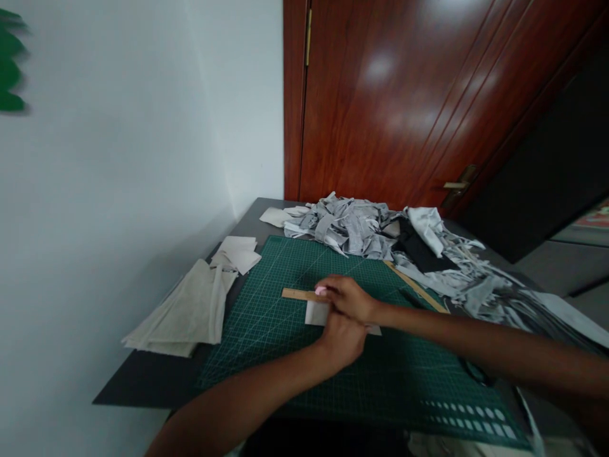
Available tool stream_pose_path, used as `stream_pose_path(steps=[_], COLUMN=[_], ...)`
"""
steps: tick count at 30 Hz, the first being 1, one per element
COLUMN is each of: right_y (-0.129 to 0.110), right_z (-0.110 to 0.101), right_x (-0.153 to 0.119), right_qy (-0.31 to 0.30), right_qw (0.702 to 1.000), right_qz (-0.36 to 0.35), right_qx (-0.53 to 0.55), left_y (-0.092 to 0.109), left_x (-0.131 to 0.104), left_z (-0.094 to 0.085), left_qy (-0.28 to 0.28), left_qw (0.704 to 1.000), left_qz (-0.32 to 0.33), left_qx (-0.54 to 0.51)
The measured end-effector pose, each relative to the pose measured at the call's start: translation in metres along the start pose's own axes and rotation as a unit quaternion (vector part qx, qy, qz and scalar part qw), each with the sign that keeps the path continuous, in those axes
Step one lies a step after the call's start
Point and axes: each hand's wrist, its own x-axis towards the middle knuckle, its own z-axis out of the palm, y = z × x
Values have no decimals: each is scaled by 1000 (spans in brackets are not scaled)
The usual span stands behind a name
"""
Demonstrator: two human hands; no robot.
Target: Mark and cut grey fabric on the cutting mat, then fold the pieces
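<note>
My right hand (352, 299) is closed around a small pink piece that looks like tailor's chalk (321, 291), its tip over a wooden ruler (297, 294). The ruler lies along the far edge of a small pale cloth piece (314, 313) on the green cutting mat (266, 330). Just nearer to me, my left hand (343, 339) is closed, bearing down on the cloth and against the ruler. Its fingertips are partly hidden by my right hand, which crosses above it. Most of the cloth and the ruler's right end are covered by my hands.
Folded beige cloth (190, 311) and pale pieces (238, 252) lie left of the mat. A heap of grey scraps (354, 222) sits at the back, with black cloth (421, 244) beside it. At right are a second wooden strip (416, 285) and black-handled scissors (476, 376), partly behind my forearm.
</note>
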Motion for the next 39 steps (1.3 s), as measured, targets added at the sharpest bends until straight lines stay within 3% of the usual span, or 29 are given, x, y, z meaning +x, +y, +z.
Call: stream_pose_path(steps=[3, 6, 18, 29, 39], right_y=[27, 37, 31, 29, 32], right_z=[4, 11, 14, 13, 2], right_x=[20, 26, 33, 36, 36], right_qy=[4, -6, -45, -65, -100], right_qw=[995, 990, 977, 969, 954], right_qz=[28, 13, -14, -40, -38], right_qx=[-92, -141, -207, -236, -280], left_y=[2, 2, 4, 4, 6], left_x=[-4, -4, -5, -6, -5], left_z=[-3, -2, -5, 8, -2], left_qy=[-12, -36, -30, -8, 9], left_qw=[1000, 999, 997, 999, 999], left_qz=[6, 5, -31, -31, -34], left_qx=[-3, -14, -58, -39, -14])
